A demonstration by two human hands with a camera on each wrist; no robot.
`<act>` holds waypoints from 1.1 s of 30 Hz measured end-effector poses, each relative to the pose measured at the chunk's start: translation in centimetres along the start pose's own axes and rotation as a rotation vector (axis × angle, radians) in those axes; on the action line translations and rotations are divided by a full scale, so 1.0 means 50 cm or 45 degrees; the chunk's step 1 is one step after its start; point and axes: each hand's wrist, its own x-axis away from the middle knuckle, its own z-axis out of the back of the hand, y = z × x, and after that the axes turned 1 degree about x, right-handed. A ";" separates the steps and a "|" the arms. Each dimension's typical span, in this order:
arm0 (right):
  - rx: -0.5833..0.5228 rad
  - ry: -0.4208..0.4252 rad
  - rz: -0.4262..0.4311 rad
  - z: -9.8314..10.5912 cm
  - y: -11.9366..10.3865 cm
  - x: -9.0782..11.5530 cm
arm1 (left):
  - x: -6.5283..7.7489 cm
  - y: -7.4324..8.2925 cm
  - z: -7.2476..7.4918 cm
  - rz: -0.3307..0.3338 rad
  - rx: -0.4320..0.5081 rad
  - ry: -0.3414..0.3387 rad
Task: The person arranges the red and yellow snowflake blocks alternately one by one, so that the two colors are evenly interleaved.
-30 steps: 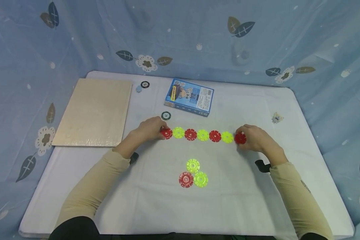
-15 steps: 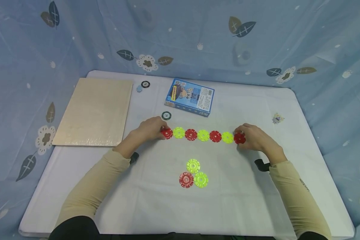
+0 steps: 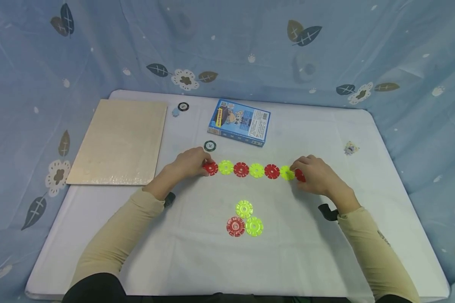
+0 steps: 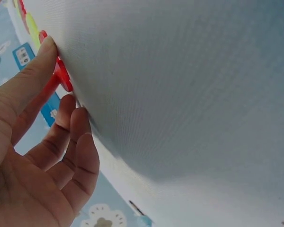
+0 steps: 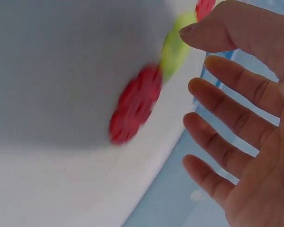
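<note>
A straight row of slotted plastic discs, alternating red and yellow-green, lies across the middle of the table in the head view. At its left end my left hand (image 3: 189,163) pinches a red disc (image 4: 62,75) between thumb and index finger, while its other fingers are loosely bent. Over the right end hovers my right hand (image 3: 317,176), fingers spread with nothing held. In the right wrist view its thumb overlaps the last yellow-green disc (image 5: 174,49), and the end red disc (image 5: 136,105) shows beyond the fingertips. Part of that red disc is hidden by the hand in the head view.
Nearer the body lie two yellow-green discs (image 3: 254,226) and a dull red disc (image 3: 235,227). Behind the row are a blue box (image 3: 239,122) and a dark round chip (image 3: 210,146). A beige board (image 3: 117,141) covers the back left. A small sticker-like piece (image 3: 350,148) lies right.
My right hand has let go of the end red disc and moved left over the last yellow-green disc. The red disc has shifted slightly left. My left hand has stayed in place.
</note>
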 end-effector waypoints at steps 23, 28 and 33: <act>0.032 -0.028 0.602 -0.042 -0.201 -0.020 | -0.002 -0.002 -0.001 -0.014 -0.008 0.004; 0.032 -0.099 0.633 -0.039 -0.235 -0.028 | -0.002 -0.002 0.000 -0.005 -0.004 0.003; 0.074 -0.150 0.641 -0.050 -0.264 -0.038 | -0.001 -0.002 0.000 0.003 -0.012 -0.002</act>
